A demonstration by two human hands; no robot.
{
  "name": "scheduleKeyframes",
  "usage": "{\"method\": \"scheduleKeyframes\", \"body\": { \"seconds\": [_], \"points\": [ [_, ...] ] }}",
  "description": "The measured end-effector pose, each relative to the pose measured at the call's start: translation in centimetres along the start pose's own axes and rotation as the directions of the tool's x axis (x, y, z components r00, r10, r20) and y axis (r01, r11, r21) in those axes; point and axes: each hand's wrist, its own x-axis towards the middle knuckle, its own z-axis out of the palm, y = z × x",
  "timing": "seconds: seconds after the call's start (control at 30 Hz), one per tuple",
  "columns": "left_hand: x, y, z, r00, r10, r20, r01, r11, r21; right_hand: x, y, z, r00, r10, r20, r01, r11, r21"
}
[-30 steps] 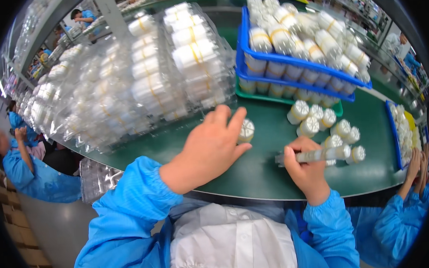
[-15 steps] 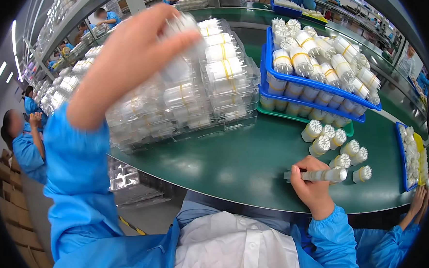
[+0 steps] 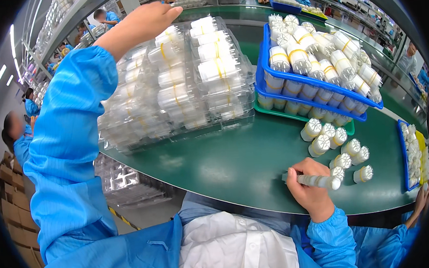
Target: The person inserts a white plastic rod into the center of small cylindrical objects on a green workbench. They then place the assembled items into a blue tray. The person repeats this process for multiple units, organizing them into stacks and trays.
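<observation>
My left hand (image 3: 143, 23) is raised over the far left of the stacked clear plastic trays (image 3: 173, 133). Its thumb is stretched out, its other fingers are partly hidden, and I see nothing held in it. White cylinders with yellow bands and metal pins (image 3: 218, 68) fill the trays under it. At the right, my right hand (image 3: 312, 187) is closed round a slim whitish tube (image 3: 319, 181) with a rounded end and a grey tip, held just above the table. Several white cylinders (image 3: 341, 161) stand on end beyond this hand.
A blue basket (image 3: 318, 85) heaped with banded cylinders sits on another blue basket and a green one. At the right edge is a smaller blue tray (image 3: 403, 158), near a co-worker's hand (image 3: 419, 203). The curved green table (image 3: 211, 168) has empty clear trays (image 3: 120, 180) below its left edge.
My left hand has moved up and away over the trays; a blurred whitish thing by its fingers no longer shows there. My right hand's tube has tilted slightly, its rounded end lower and further left.
</observation>
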Motion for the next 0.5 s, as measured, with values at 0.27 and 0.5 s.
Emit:
{"method": "scheduleKeyframes", "body": {
  "seconds": [0.27, 0.5],
  "points": [
    [-3.2, -1.3, 3.9, 0.974, -0.025, 0.223, 0.120, 0.898, -0.423, 0.1, -0.2, 0.2, 1.000, -0.007, 0.026, 0.008, 1.000, -0.021],
    [-9.8, 9.8, -3.2, 0.917, 0.105, -0.385, -0.334, 0.731, -0.596, 0.3, 0.5, 0.2, 0.994, -0.108, 0.023, 0.107, 0.994, 0.014]
  ]
}}
